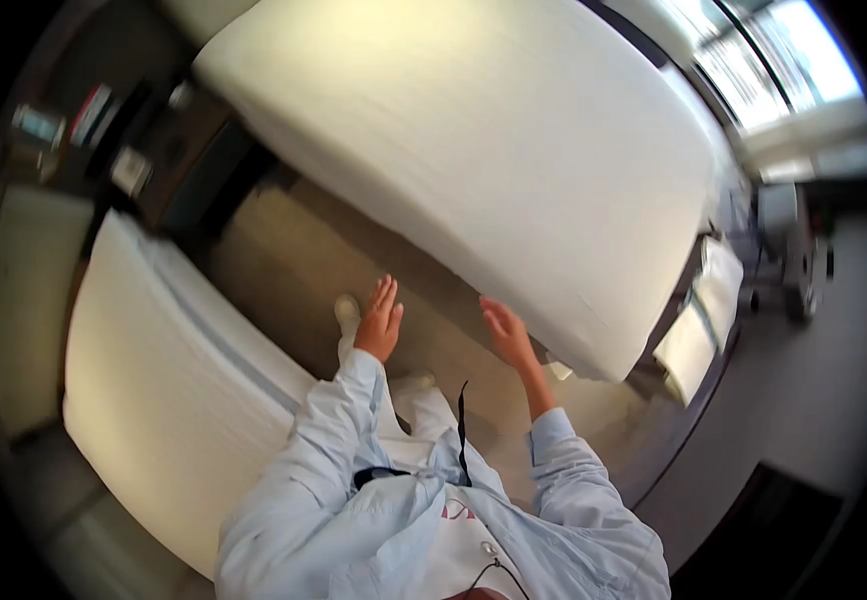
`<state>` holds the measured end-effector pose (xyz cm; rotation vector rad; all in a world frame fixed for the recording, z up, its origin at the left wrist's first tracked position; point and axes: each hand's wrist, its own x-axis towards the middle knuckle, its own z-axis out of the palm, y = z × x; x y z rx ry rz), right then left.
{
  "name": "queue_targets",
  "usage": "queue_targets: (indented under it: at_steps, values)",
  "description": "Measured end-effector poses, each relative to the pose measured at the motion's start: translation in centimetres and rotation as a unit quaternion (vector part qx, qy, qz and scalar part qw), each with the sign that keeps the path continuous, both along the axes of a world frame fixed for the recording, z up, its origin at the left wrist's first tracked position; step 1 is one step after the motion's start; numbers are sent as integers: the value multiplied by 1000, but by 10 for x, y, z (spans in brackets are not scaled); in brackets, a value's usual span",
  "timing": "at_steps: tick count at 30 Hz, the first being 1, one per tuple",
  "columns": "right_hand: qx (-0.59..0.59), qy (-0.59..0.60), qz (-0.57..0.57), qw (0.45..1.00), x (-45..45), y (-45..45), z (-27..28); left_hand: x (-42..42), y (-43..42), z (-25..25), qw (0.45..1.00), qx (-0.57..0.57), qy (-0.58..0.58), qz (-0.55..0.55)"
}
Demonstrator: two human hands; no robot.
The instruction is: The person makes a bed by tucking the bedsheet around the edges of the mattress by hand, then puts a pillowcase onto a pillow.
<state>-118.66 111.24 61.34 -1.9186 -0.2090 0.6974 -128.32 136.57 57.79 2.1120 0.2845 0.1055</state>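
My left hand (380,325) is raised in front of me over the floor, its fingers stretched out and holding nothing. To its right, my right hand (506,332) is also up with fingers extended, nothing in it. It is nearest to the edge of a large bed covered with a smooth white sheet (493,130), though I cannot tell whether it touches. A second white-covered bed (178,370) lies to the left of my left arm.
Between the beds runs a strip of brown floor (283,255). A dark nightstand (188,165) with small items is at the upper left. Folded white and pale green linens (698,330) hang beyond the large bed's right end. An office chair (783,250) and a window (778,60) are at right.
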Motion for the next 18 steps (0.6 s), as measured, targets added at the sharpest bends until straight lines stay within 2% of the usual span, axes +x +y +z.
queue_targets:
  at_steps: [5,7,10,11,13,14,16,18]
  values:
    - [-21,20,71,997,30,115,-12,-35,94,-16,992,-29,-2,122]
    - [-57,20,116,991,33,170,-25,-45,140,-20,951,-227,114,175]
    - [-109,-11,215,971,31,221,-32,-52,187,-36,934,-287,119,176]
    - [-115,2,218,969,33,238,-29,-51,204,-44,930,-293,130,181]
    - [-129,4,195,972,40,259,-23,-45,226,-57,917,-331,72,209]
    - [-135,12,200,970,46,266,-31,-39,243,-68,916,-329,80,216]
    - [-161,-63,249,953,64,283,-51,-25,281,-98,915,-327,90,217]
    - [-166,-63,272,946,84,298,-71,-3,309,-126,910,-337,98,220]
